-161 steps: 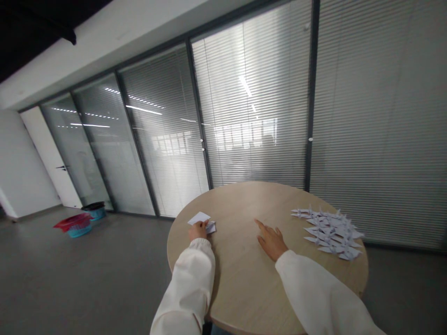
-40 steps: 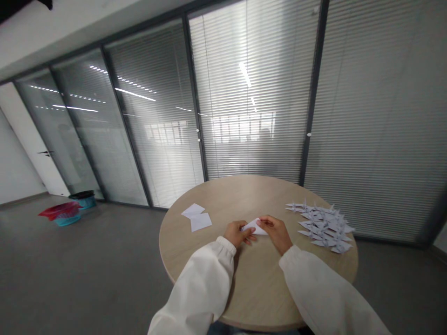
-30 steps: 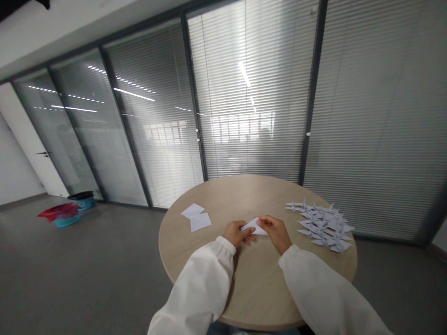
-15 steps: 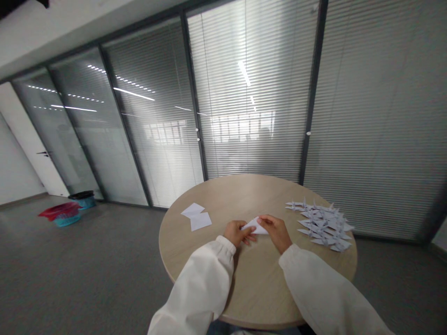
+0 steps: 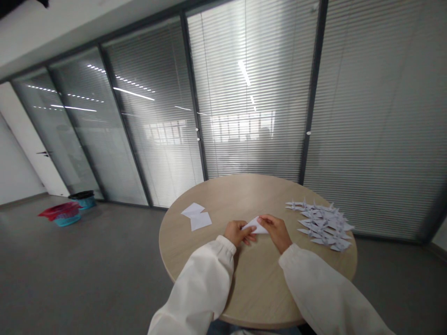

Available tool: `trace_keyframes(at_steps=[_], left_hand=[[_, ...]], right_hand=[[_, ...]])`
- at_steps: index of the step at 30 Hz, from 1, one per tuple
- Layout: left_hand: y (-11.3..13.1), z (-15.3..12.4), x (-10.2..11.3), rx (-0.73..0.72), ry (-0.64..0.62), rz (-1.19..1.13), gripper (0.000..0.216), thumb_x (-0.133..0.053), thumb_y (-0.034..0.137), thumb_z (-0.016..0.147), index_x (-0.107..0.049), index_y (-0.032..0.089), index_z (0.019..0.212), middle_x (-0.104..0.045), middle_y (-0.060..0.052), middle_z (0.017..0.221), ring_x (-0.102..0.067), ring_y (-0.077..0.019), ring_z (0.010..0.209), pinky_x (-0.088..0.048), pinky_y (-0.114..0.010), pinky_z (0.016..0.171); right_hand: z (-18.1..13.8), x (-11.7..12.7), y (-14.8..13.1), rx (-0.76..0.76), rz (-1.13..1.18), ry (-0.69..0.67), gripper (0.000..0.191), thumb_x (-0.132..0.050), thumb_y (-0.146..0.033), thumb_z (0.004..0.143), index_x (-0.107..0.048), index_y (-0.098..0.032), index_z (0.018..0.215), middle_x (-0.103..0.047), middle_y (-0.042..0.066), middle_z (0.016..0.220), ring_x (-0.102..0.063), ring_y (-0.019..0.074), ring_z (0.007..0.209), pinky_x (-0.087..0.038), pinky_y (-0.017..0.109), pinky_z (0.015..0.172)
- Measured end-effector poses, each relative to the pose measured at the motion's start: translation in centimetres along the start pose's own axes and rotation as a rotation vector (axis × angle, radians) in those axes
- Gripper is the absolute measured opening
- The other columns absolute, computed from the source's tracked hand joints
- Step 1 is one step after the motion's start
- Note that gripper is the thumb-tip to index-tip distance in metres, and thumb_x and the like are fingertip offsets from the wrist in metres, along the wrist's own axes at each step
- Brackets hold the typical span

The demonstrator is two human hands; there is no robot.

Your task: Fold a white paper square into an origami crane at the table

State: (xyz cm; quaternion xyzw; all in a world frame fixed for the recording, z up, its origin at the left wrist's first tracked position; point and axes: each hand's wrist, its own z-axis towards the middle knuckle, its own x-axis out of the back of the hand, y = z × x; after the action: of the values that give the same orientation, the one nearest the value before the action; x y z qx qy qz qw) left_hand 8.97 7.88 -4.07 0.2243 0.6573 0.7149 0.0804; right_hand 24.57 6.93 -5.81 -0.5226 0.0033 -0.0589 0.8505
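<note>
We worked at a round tabletop (image 5: 258,288) whose near edge curved just in front of us and whose far edge lay close to the glass partition with blinds (image 5: 251,93). The folded paper (image 5: 256,226) lay near the centre of the tabletop, slightly toward the near edge, as a white triangle with its point facing the far edge.

Open surface surrounded the paper: bare wood extended to the far edge and to the near edge. Toward the left edge lay two flat paper sheets (image 5: 196,216), overlapping at one corner and well apart from our hands. Along the right edge lay a cluster of folded paper cranes (image 5: 323,224), near the right hand but not touching it. Beyond the left edge the floor was open, with a red and blue basin (image 5: 63,215) far off by the wall.

Our left hand (image 5: 238,232) had its grip closed on the left corner of the folded paper, fingers curled over it. Our right hand (image 5: 277,231) had its grip pinched on the right side of the same paper, fingertips pressing it near the top point. Both sleeves rested over the near edge.
</note>
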Motion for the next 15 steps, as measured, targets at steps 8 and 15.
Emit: trace_keyframes(at_steps=[8, 15], left_hand=[[-0.05, 0.01, 0.0, -0.003, 0.008, -0.006, 0.039, -0.062, 0.048, 0.062, -0.055, 0.009, 0.064, -0.067, -0.012, 0.068, -0.063, -0.0162, 0.054, -0.047, -0.022, 0.042], [-0.32, 0.02, 0.02, -0.023, 0.004, 0.03, 0.036, -0.062, 0.045, 0.062, -0.057, 0.011, 0.067, -0.067, -0.008, 0.064, -0.062, -0.0154, 0.053, -0.047, -0.021, 0.043]], right_hand=[[0.03, -0.06, -0.44, -0.024, 0.004, 0.012, 0.032, -0.059, -0.044, 0.068, -0.064, -0.014, 0.079, -0.065, 0.006, 0.073, -0.059, 0.0203, 0.069, -0.045, 0.029, 0.063], [0.0, -0.2, -0.8, -0.044, -0.016, -0.022, 0.033, -0.058, -0.045, 0.068, -0.063, -0.014, 0.076, -0.065, 0.005, 0.07, -0.059, 0.0194, 0.066, -0.044, 0.027, 0.059]])
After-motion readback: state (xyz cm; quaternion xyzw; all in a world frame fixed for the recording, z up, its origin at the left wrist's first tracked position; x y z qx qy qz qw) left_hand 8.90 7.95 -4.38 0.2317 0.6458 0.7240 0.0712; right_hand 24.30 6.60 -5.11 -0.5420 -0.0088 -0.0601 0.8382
